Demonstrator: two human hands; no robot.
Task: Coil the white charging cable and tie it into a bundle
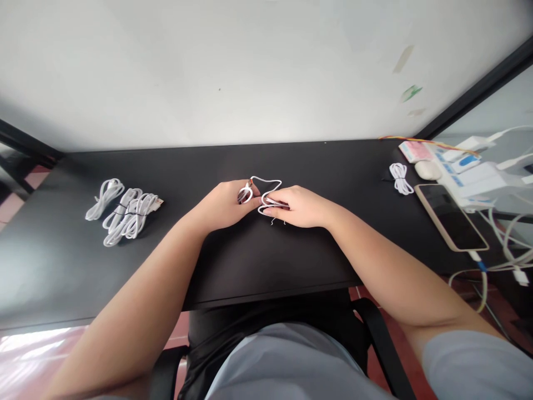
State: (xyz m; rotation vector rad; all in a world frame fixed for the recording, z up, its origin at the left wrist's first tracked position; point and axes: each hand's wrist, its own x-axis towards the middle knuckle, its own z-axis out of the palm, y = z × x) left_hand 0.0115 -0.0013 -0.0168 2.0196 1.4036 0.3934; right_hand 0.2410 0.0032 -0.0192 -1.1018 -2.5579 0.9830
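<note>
My left hand [235, 205] closes around one end of a white cable [266, 179], and my right hand [297, 206] pinches its loops, the two hands nearly touching above the middle of the black table [266, 255]. Off to my left lie bundled white cables [132, 215]; to my right, a small tied cable [400, 179], a phone [452, 218], a white mouse [427, 170] and a crowded power strip [452, 166]. Nothing stands between my hands and the cable, which bends in loose, thin curves, partly hidden by my fingers.
</note>
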